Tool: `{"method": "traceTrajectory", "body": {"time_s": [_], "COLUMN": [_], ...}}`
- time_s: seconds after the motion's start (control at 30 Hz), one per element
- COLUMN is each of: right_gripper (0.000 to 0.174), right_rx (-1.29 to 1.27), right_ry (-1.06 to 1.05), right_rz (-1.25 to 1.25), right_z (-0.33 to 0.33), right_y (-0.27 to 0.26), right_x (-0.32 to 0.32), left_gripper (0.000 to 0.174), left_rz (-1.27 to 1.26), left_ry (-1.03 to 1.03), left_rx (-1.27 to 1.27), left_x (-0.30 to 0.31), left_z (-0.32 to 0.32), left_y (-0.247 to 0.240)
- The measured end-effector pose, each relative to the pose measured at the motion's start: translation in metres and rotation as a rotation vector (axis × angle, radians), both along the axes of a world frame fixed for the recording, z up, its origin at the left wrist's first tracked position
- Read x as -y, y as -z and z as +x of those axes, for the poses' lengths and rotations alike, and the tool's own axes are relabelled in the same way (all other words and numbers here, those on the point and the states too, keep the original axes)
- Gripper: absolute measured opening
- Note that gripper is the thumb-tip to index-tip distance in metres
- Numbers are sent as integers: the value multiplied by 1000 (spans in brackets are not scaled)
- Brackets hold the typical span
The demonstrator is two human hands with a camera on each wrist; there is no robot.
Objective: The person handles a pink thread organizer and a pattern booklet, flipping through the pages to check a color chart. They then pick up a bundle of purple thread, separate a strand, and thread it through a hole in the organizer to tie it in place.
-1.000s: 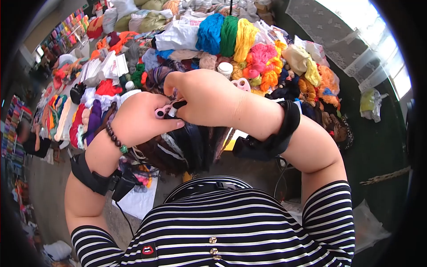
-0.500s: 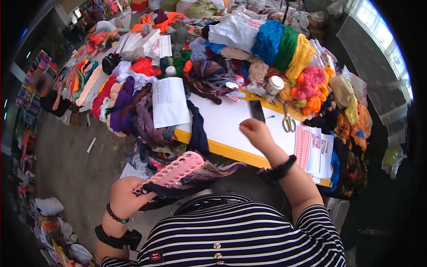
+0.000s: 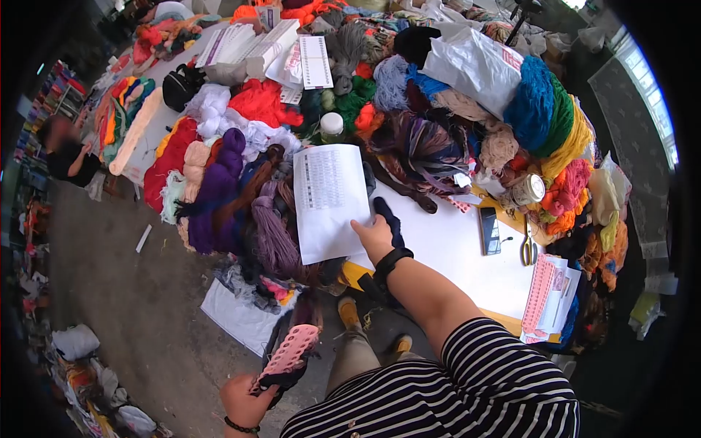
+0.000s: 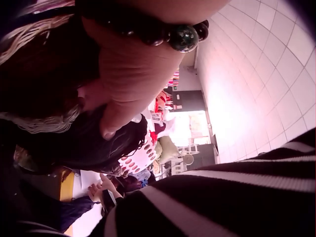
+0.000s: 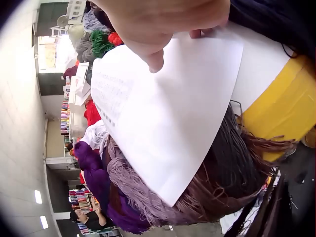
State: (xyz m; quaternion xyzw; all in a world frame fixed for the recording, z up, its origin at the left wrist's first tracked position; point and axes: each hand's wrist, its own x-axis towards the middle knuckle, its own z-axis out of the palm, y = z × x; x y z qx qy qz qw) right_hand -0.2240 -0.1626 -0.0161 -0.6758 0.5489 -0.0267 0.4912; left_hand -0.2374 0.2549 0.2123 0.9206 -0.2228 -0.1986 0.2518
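Observation:
At the lower left of the head view, my left hand [image 3: 243,401] grips one end of a pink card with rows of holes [image 3: 290,350]. Dark yarn strands [image 3: 281,381] hang along the card; in the left wrist view the black yarn [image 4: 118,136] bunches under my thumb. My right hand [image 3: 376,237] reaches across to a white printed sheet of paper [image 3: 328,212] at the table's front edge. The right wrist view has my thumb on top of the sheet and fingers curled at its edge, pinching it. Purple and mauve yarn hanks lie under the paper's left side.
On the white table top [image 3: 438,241] lie a phone [image 3: 491,230], scissors [image 3: 528,248] and a second pink holed card [image 3: 539,292] on papers. Heaps of coloured yarn and a lidded jar [image 3: 524,190] stand behind. A person sits at the far left [image 3: 66,153].
Both hands were together at the pink card; they have parted. The left hand has lowered with the card, while the right has crossed leftward and taken hold of the paper. The head view has turned left.

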Motion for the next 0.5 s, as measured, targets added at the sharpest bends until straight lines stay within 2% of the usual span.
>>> {"method": "traceTrajectory", "body": {"time_s": [0.07, 0.1, 0.2, 0.23, 0.27, 0.33, 0.4, 0.43, 0.5], "right_gripper": [89, 69, 46, 31, 27, 25, 26, 27, 26], "right_rx": [0, 69, 356, 420, 347, 408, 338, 304, 197], "right_ry": [90, 180, 180, 180, -34, -115, -140, -160, -107], "right_rz": [-14, -4, 466, 503, 263, 197, 131, 103, 66], "right_z": [6, 10, -4, -14, -28, -61, -94, -112, -183], "right_y": [6, 19, 14, 8, 11, -24, -74, -88, -76], "right_x": [0, -1, 15, 14, 18, 24, 31, 36, 62], "left_gripper": [39, 39, 35, 33, 31, 27, 27, 26, 26], "left_rz": [-2, -21, -61, -57, -53, -101, -168, -53, -121], "left_ry": [-11, -32, -37, -15, 6, 8, -1, -22, -15], "left_rx": [-21, -36, -83, -100, -116, -106, -149, -138, -204], "left_x": [-4, -4, 4, 0, 3, 22, 21, 22, 52], "left_z": [12, 15, 24, 27, 29, 27, 25, 25, 14], "left_y": [14, 16, 22, 30, 35, 34, 43, 41, 22]}}
